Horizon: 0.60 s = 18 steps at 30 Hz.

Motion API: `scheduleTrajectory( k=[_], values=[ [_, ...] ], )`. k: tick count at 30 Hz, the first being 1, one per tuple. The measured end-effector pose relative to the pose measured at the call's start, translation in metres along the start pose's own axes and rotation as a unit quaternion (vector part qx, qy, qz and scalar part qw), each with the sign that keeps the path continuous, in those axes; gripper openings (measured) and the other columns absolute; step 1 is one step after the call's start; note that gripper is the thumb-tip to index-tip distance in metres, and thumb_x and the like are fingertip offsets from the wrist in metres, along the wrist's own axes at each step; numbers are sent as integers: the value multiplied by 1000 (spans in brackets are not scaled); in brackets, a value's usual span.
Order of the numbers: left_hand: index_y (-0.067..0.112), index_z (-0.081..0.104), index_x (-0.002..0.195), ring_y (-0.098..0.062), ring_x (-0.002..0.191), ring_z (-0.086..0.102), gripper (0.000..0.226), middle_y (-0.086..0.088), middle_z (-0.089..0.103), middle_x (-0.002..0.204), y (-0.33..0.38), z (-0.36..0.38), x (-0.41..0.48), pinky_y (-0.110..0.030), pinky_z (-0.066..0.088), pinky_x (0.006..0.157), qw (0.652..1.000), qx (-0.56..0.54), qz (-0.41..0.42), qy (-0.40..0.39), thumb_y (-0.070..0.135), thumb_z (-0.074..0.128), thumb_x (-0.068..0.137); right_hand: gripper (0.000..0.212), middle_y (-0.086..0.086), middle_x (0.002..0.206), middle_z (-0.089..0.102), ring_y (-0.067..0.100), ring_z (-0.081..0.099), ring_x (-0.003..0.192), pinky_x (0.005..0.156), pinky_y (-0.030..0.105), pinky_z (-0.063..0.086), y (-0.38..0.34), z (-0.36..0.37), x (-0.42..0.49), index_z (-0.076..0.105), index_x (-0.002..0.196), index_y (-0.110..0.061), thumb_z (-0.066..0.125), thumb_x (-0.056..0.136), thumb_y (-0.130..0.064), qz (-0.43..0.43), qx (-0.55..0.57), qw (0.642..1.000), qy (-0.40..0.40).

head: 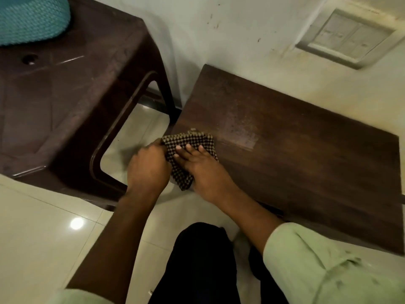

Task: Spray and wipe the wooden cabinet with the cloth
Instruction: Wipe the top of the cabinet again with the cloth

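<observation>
**Two hands, one cloth at the cabinet's corner**

Watching through the head camera from my remote station, I see the checked cloth (190,139) lying on the wooden cabinet (295,154), at the corner of its top just left of the frame's centre, with part of it hanging over the edge. The left grip (146,167) is closed round the cloth's left edge. I judge this keeps the fabric bunched and stops it sliding off the corner. The right grip (201,170) is wide, its fingers laid flat on the cloth and pressing it onto the wood, which is how a wiping stroke gets its pressure.

A paler, dull patch shows on the top just right of the cloth. I cannot tell whether it is spray or wear. No spray bottle is in view, so I take this to be the wiping stage, with most of the top, out to the right, not yet reached.

A brown plastic table (65,95) stands at the upper left carrying a teal knitted item (30,18). A switch plate (348,38) sits on the wall at the upper right.
</observation>
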<state>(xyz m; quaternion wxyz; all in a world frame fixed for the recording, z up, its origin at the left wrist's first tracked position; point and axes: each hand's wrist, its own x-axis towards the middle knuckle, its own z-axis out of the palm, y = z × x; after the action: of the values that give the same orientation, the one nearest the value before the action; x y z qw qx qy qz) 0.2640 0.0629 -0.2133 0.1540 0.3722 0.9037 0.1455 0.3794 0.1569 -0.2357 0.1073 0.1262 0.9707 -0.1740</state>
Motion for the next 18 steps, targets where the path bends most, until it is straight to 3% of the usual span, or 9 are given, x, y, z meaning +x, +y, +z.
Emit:
scheduleTrajectory(
  k=[5, 11, 15, 18],
  values=[
    [13, 50, 131, -29, 108, 56, 44, -8, 49, 135, 26, 4, 8, -35, 43, 77, 996, 66, 31, -59, 8, 51, 87, 71, 3, 160, 14, 22, 11, 148, 121, 39, 4, 32, -30, 43, 23, 151, -16, 46, 86, 2, 89, 9, 995, 50],
    [6, 46, 134, -34, 127, 45, 43, -18, 35, 148, 42, 8, 11, -41, 42, 98, 983, 121, -11, -136, 14, 50, 92, 68, 4, 160, 15, 24, 11, 147, 121, 40, 4, 24, -23, 29, 24, 151, -14, 49, 89, -3, 122, 44, 989, 73],
    [10, 42, 139, -30, 134, 39, 46, -13, 24, 156, 36, 9, 16, -39, 41, 100, 978, 151, 21, -143, 14, 47, 93, 67, -1, 161, 7, 19, 3, 148, 119, 36, -4, 20, -10, -19, 16, 152, -18, 50, 94, -25, 96, 36, 995, 0],
    [9, 34, 145, -29, 138, 32, 53, -14, 18, 158, 38, 10, 16, -40, 38, 103, 977, 148, 19, -151, 16, 46, 94, 66, -1, 161, 11, 18, 7, 148, 119, 35, -2, 29, -14, -18, 23, 151, -18, 48, 91, -10, 96, 41, 994, 9]
  ],
)
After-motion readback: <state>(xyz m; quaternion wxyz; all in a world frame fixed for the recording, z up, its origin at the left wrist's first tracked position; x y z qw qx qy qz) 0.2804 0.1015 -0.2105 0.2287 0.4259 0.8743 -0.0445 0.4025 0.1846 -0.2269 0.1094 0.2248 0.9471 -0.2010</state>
